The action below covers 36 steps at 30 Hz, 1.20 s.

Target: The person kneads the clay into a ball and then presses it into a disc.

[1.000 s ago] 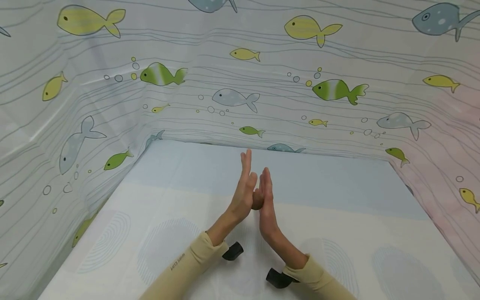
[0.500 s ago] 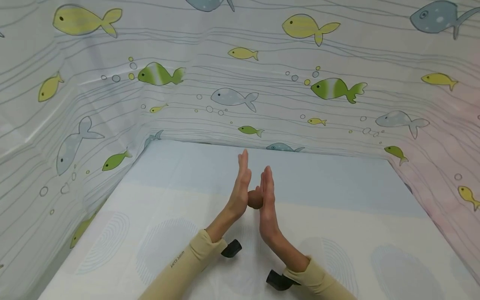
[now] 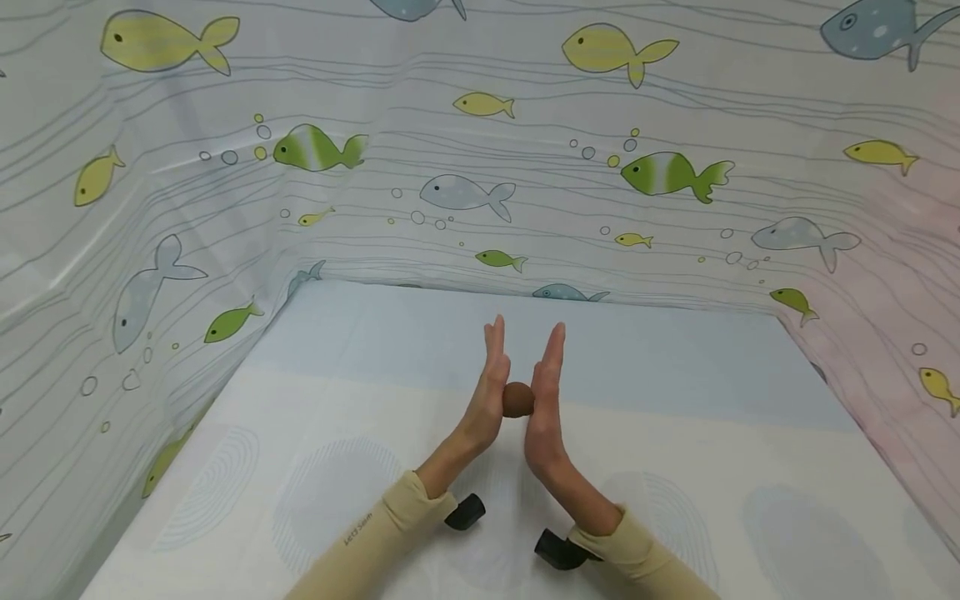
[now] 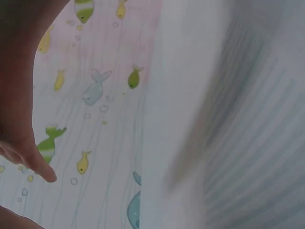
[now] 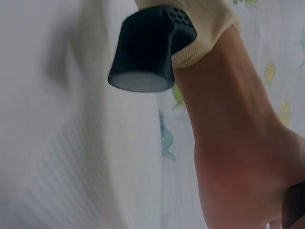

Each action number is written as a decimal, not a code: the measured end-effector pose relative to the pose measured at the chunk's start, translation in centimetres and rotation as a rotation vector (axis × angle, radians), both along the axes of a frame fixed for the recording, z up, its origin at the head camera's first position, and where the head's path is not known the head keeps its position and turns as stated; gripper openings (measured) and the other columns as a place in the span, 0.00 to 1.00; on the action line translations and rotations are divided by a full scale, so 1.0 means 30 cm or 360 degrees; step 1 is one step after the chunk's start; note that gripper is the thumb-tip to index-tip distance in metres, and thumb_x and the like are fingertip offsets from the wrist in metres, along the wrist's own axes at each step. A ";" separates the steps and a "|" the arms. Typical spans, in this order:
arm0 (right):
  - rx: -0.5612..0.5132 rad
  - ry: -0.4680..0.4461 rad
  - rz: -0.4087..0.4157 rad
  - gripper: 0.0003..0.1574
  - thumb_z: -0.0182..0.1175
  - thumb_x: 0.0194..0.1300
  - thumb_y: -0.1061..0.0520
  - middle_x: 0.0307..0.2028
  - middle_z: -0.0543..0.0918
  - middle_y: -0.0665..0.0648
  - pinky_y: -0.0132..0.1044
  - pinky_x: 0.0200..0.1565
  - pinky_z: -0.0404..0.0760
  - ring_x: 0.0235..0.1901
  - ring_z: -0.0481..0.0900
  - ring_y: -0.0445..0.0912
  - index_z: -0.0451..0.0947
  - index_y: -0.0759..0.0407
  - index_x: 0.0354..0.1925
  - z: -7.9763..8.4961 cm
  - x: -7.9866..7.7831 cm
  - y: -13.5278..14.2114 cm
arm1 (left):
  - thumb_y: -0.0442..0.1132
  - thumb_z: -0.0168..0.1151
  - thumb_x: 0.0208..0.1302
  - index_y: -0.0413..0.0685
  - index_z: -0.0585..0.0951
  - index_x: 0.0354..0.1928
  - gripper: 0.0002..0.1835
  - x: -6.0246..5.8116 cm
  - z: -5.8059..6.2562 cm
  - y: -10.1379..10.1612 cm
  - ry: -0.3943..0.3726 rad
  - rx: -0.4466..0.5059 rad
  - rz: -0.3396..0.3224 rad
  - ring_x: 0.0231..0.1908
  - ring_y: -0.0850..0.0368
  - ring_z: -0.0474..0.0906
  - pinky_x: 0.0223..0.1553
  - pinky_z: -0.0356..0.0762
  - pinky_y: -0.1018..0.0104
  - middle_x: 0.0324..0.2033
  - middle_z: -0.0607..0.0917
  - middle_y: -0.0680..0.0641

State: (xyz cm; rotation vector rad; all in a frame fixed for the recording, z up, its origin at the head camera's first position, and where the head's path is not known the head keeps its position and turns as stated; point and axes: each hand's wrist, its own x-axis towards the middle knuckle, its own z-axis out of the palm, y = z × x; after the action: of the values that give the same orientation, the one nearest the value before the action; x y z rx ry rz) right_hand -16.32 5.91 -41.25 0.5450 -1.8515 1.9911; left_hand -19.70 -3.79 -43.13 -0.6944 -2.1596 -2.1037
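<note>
A small round brown ball (image 3: 517,400) sits between my two palms in the head view, its surface smooth and plain. My left hand (image 3: 485,404) presses it from the left with fingers straight and pointing away from me. From the right, my right hand (image 3: 545,417) lies flat against it, fingers also extended. Both hands are over the middle of the table. In the left wrist view only part of a hand (image 4: 16,105) shows at the left side. A bare forearm with a beige cuff (image 5: 212,28) fills the right of the right wrist view.
The table (image 3: 675,367) has a pale cloth with a light blue band and faint circle prints. A fish-patterned curtain (image 3: 405,117) surrounds it at the back and sides. Black wrist cameras (image 3: 467,512) stick out near both cuffs.
The right fingers have swung outward to the right and the gap between the fingertips is wider. The ball, partly covered earlier, now shows fully between the palms.
</note>
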 end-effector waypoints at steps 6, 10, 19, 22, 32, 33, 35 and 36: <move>-0.0024 -0.0001 -0.0062 0.47 0.26 0.77 0.33 0.78 0.27 0.52 0.57 0.73 0.31 0.77 0.25 0.45 0.24 0.54 0.78 0.008 -0.031 0.012 | 0.66 0.25 0.74 0.58 0.34 0.79 0.39 0.032 -0.013 0.022 0.0015 0.0007 -0.0066 0.75 0.59 0.21 0.71 0.27 0.37 0.76 0.26 0.55; -0.0036 0.0007 -0.0076 0.49 0.28 0.76 0.31 0.78 0.26 0.54 0.57 0.73 0.31 0.77 0.24 0.46 0.24 0.55 0.78 0.012 -0.047 0.017 | 0.66 0.26 0.74 0.58 0.34 0.79 0.40 0.045 -0.011 0.028 0.0020 0.0005 -0.0074 0.75 0.57 0.21 0.70 0.27 0.35 0.76 0.26 0.55; -0.0062 -0.0030 -0.0068 0.50 0.28 0.75 0.28 0.78 0.26 0.50 0.58 0.73 0.31 0.77 0.24 0.45 0.25 0.52 0.79 0.005 -0.074 0.032 | 0.66 0.26 0.74 0.62 0.35 0.79 0.38 0.062 0.017 0.031 0.0060 -0.0025 -0.0072 0.76 0.58 0.22 0.70 0.28 0.33 0.77 0.29 0.57; -0.0060 -0.0044 -0.0066 0.50 0.28 0.75 0.29 0.78 0.26 0.52 0.59 0.73 0.31 0.77 0.24 0.46 0.25 0.52 0.79 -0.003 -0.077 0.033 | 0.67 0.26 0.73 0.63 0.35 0.79 0.38 0.065 0.031 0.030 0.0069 -0.0032 -0.0074 0.76 0.58 0.22 0.70 0.28 0.33 0.77 0.29 0.57; -0.0032 -0.0120 -0.0031 0.48 0.26 0.75 0.30 0.79 0.29 0.51 0.57 0.73 0.33 0.77 0.28 0.47 0.27 0.51 0.79 -0.032 -0.058 0.018 | 0.68 0.27 0.73 0.59 0.35 0.79 0.41 0.061 0.078 0.031 0.0142 -0.0008 -0.0039 0.76 0.60 0.23 0.71 0.27 0.36 0.77 0.29 0.57; -0.0035 -0.0127 -0.0028 0.46 0.25 0.76 0.31 0.79 0.29 0.49 0.57 0.73 0.33 0.77 0.28 0.47 0.27 0.50 0.79 -0.031 -0.055 0.016 | 0.68 0.27 0.73 0.59 0.35 0.79 0.41 0.059 0.081 0.031 0.0147 -0.0004 -0.0031 0.76 0.61 0.23 0.71 0.27 0.37 0.77 0.30 0.57; -0.0037 -0.0135 -0.0020 0.44 0.25 0.77 0.33 0.79 0.30 0.48 0.57 0.73 0.34 0.77 0.29 0.46 0.28 0.50 0.79 -0.029 -0.049 0.012 | 0.67 0.27 0.73 0.59 0.36 0.79 0.40 0.054 0.090 0.030 0.0159 0.0002 -0.0017 0.76 0.62 0.24 0.71 0.27 0.38 0.77 0.30 0.58; -0.0032 -0.0133 -0.0016 0.43 0.24 0.77 0.34 0.79 0.31 0.49 0.58 0.73 0.34 0.77 0.29 0.46 0.28 0.50 0.79 -0.028 -0.046 0.010 | 0.66 0.27 0.73 0.58 0.36 0.79 0.40 0.051 0.094 0.029 0.0163 0.0003 -0.0006 0.76 0.62 0.24 0.72 0.27 0.39 0.77 0.30 0.58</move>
State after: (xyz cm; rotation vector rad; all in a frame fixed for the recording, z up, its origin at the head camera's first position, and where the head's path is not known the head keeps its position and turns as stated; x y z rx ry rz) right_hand -17.70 6.21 -42.09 0.4519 -1.8769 2.0525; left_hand -18.15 -2.92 -40.31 -0.7888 -2.1043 -2.0242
